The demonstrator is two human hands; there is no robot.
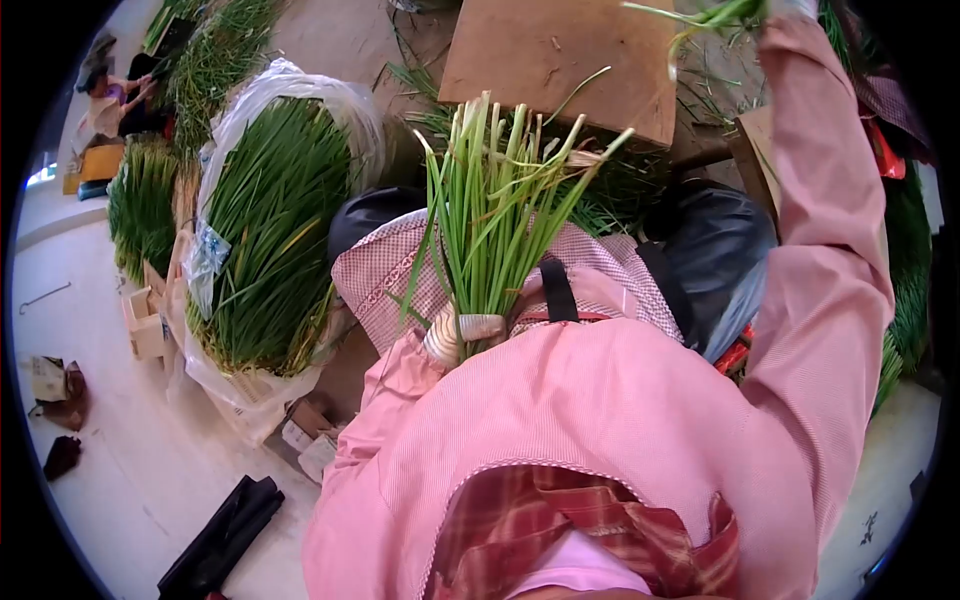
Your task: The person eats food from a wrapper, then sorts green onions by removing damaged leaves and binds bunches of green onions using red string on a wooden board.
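A bunch of long green stalks stands upright before my chest, its pale cut ends toward the wooden board. Wrapped round its lower part is my left hand, closed, with pale tape or a covering on the fingers. My right arm reaches far forward to the top right. There my right hand is mostly cut off by the frame's top edge, with a few loose green stalks sticking out to its left; its fingers cannot be made out.
A brown wooden board lies ahead. At the left, a plastic-lined basket holds green leaves. More greens stand behind it. Another person sits at the far upper left. A black object lies on the floor.
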